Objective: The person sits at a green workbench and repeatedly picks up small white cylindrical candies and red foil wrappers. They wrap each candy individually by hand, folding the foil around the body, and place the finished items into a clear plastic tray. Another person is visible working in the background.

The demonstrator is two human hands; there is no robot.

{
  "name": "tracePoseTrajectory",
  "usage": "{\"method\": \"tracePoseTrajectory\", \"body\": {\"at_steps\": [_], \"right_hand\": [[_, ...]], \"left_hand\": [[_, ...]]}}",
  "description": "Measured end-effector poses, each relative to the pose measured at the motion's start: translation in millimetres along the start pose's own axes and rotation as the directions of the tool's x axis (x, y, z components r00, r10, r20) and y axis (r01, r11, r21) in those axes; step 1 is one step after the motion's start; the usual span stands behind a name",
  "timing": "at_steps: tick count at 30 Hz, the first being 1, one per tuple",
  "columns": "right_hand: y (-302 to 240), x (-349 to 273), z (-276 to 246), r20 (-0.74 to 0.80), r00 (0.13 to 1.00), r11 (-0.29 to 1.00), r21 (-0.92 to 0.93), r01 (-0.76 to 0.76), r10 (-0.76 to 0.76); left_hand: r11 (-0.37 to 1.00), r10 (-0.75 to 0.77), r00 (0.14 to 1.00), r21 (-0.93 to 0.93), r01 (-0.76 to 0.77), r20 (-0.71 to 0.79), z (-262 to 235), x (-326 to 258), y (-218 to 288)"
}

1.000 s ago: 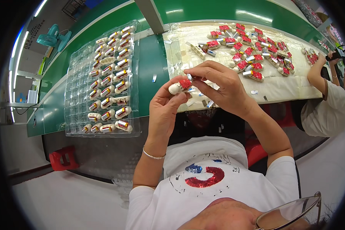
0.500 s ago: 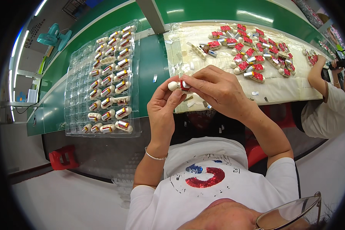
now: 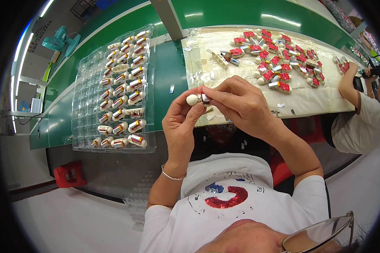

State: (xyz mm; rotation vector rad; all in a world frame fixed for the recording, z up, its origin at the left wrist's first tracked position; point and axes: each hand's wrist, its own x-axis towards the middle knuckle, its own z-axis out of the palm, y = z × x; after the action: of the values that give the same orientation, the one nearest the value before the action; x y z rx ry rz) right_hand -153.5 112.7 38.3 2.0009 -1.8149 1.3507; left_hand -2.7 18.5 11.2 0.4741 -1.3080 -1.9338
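Left hand (image 3: 181, 122): gripping the small cream capsule-shaped piece (image 3: 195, 99) at its rounded end, fingers closing round it.
Right hand (image 3: 240, 103): pinching the other end — both hands are meeting on it.
Piece: lying crosswise between the hands, above the table's near edge; cream body, red-and-silver end.
Clear tray (image 3: 114, 88): sitting to the left.

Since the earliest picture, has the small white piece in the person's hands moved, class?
Yes. The small white piece has shifted slightly left, toward the clear tray.
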Motion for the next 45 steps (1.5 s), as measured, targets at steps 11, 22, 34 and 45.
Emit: {"method": "tracePoseTrajectory", "body": {"at_steps": [11, 22, 34, 45], "right_hand": [[-5, 2, -5, 0.034, 0.998, 0.988, -0.14, 0.065, -0.06], [-3, -2, 8, -0.015, 0.971, 0.905, 0.366, -0.218, 0.24], [-8, -11, 10, 0.194, 0.862, 0.468, 0.773, -0.429, 0.468], [17, -10, 29, 0.44, 0.641, 0.077, 0.785, -0.615, 0.629]], "left_hand": [[1.0, 0.012, 1.0, 0.007, -0.012, 0.002, 5, -2, 5], [0.997, 0.054, 0.994, -0.057, -0.06, -0.094, 9, 0, 0], [0.946, 0.315, 0.948, 0.068, -0.317, 0.044, 7, -8, 0], [0.996, -0.047, 0.99, -0.084, 0.036, -0.131, -3, 6, -8]]}}
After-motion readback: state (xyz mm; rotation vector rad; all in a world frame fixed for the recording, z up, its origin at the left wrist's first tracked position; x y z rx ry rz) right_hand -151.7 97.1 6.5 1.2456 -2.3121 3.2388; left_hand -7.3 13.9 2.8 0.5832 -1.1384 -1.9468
